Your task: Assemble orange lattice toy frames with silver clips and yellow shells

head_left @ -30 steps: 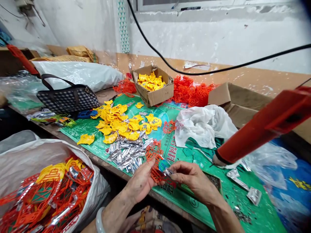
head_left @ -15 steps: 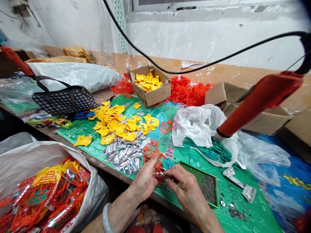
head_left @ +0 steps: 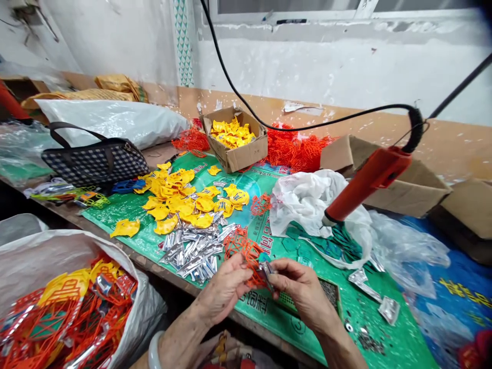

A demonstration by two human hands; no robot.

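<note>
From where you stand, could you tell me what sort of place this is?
Probably a small assembly workshop: loose yellow parts, a pile of silvery pieces and a hanging red power driver.

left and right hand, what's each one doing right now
Left hand: closed on an orange-red plastic lattice piece.
Right hand: closed on a small silvery metal part.

The left hand and right hand hold an orange lattice piece above the green sheet.
</note>
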